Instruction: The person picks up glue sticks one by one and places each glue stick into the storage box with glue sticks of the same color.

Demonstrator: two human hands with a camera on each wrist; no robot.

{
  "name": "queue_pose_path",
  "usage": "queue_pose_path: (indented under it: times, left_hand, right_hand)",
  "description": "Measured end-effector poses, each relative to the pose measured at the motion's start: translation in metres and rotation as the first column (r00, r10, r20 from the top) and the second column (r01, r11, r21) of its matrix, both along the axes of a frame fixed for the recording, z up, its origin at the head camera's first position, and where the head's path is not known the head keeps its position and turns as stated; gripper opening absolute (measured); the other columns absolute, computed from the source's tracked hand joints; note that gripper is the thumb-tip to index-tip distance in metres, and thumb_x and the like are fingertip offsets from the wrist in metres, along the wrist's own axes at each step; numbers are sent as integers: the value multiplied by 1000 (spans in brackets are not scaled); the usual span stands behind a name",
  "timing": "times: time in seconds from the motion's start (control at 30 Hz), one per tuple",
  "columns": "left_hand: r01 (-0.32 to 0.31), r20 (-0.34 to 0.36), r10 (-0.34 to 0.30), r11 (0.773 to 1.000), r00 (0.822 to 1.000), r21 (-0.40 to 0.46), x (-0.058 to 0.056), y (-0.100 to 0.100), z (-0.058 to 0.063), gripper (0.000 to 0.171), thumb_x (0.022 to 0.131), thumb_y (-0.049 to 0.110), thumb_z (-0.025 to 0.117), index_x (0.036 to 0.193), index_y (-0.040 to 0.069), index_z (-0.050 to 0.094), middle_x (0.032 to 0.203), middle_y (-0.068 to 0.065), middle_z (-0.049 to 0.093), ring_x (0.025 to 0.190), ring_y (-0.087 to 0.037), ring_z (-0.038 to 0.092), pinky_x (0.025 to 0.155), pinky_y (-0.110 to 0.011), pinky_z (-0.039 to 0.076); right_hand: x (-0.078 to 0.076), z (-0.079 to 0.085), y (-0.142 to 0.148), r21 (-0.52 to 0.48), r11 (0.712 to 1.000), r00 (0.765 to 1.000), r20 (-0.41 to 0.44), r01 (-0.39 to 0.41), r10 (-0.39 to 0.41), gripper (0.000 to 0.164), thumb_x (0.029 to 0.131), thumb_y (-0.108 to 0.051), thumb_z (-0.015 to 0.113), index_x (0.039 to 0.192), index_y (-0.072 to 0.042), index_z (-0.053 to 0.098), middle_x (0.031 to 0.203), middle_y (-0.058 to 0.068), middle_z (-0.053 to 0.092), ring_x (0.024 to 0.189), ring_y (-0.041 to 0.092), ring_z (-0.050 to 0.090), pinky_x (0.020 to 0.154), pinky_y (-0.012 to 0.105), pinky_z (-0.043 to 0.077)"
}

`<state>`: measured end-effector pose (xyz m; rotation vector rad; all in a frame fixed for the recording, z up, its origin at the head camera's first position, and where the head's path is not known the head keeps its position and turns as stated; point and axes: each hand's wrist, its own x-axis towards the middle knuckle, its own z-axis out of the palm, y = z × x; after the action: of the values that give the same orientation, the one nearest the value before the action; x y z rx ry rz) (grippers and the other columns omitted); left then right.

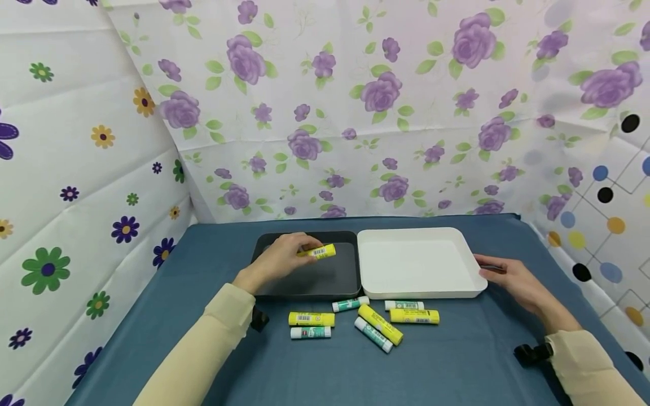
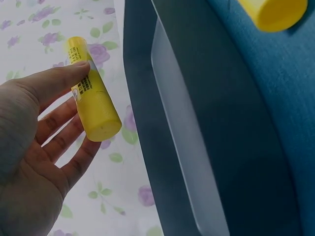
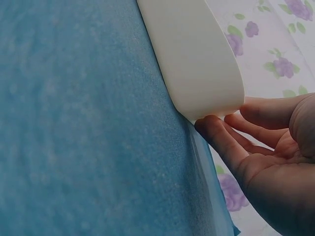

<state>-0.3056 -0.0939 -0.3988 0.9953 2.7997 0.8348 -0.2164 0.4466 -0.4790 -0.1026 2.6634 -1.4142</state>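
My left hand (image 1: 281, 256) pinches a yellow glue stick (image 1: 324, 251) between thumb and fingers, over the black tray (image 1: 310, 285). In the left wrist view the glue stick (image 2: 98, 105) is tilted, its thumb-side label partly covered. A white tray (image 1: 413, 262) stands right beside the black one. At its right end, my right hand (image 1: 515, 282) touches the side with its fingertips. The right wrist view has the thumb and fingers of that hand (image 3: 270, 147) against the white tray's end wall (image 3: 211, 83), fairly straight.
In front of the trays lie three yellow glue sticks (image 1: 414, 316) and several green-and-white glue sticks (image 1: 311, 332). A blue cloth (image 1: 406, 372) covers the table. Flowered sheets (image 1: 345, 124) hang behind and at the left, and a dotted one (image 1: 609, 225) at the right.
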Motion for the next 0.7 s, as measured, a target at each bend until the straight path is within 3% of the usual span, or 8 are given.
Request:
queue_pose_path:
  times: [0.17,0.37,0.57,0.7]
  left_hand:
    - [3,8,-3,1000,1000,-4,-8,-2,0,34,97,19,77,131,17,72,116,2,68,101,-16,64,91,-40,56]
    - [1,66,-2,1000,998,11,-18,-3,4,34,98,19,76,131,16,71,116,0,68,101,-17,64,91,-40,56]
    - [28,94,-31,999,995,29,-29,-2,4,36,97,18,76,132,15,72,115,-1,69,101,-19,66,89,-40,56]
    - [21,110,-22,1000,994,9,-36,-2,2,35,97,17,76,132,14,72,116,-2,70,103,-20,66,89,-41,56]
  right_hand:
    - [0,0,-1,-8,1000,1000,5,3,-3,67,108,-37,58,160,0,37,159,30,38,144,49,38,108,62,41]
    - [-1,-1,0,1,1000,1000,6,8,-8,67,108,-38,59,160,-1,38,160,31,37,144,50,38,108,65,41]
    - [-2,-2,1,9,1000,1000,2,14,-14,67,108,-39,59,159,-2,40,159,29,40,142,49,41,105,57,46]
    - [-2,-2,1,-8,1000,1000,7,15,-15,67,107,-39,59,160,-2,39,159,29,39,144,49,39,108,62,42]
